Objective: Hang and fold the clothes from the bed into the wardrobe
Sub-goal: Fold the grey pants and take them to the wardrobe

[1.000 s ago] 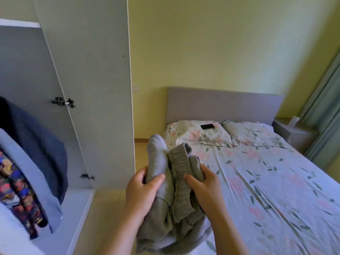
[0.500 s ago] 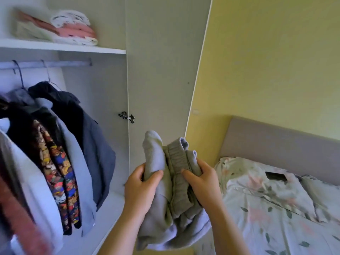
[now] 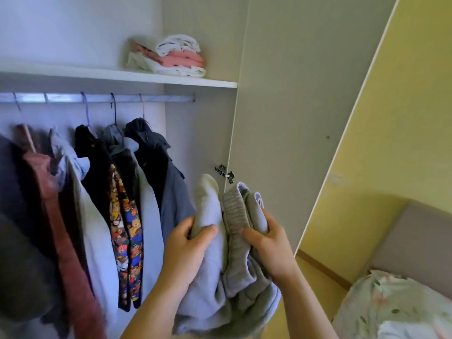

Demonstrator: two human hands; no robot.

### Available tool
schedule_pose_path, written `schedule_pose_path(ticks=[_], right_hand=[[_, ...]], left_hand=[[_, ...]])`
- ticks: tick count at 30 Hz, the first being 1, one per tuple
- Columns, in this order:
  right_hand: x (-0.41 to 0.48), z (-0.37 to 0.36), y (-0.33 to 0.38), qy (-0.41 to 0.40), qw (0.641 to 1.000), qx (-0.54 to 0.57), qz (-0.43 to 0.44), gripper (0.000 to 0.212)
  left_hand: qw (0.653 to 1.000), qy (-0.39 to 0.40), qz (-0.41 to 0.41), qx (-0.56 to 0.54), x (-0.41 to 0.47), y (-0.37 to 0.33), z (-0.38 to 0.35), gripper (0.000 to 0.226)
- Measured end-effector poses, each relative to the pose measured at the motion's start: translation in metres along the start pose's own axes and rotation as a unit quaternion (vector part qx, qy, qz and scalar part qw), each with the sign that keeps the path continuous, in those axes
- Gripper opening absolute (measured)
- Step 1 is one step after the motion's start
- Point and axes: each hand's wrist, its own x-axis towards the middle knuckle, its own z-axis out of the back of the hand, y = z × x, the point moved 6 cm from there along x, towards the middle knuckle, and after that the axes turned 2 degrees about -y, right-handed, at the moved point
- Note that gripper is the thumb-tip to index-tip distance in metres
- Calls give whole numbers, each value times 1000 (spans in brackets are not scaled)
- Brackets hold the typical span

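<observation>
Garment (image 3: 236, 260) gripped by left hand (image 3: 186, 250) and right hand (image 3: 272, 248).

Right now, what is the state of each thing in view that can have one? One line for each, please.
grey garment, folded into a bundle, held between both hands.
left hand, grips the bundle's left side.
right hand, grips the bundle's right side.
wardrobe door, open.
pink and white clothes, folded, stacked on the shelf.
hanging clothes, on hangers on the rail.
</observation>
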Motion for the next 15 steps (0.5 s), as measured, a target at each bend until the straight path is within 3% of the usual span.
schedule_pose_path(ticks=[7,15], right_hand=[[102,-8,74,121,984,70,114,42],[162,-60,198,226,934,151,231,38]], left_hand=[[993,-76,-90,-28,63,-88,-2,9],[969,-158,-191,-4,99,-204,66,22]])
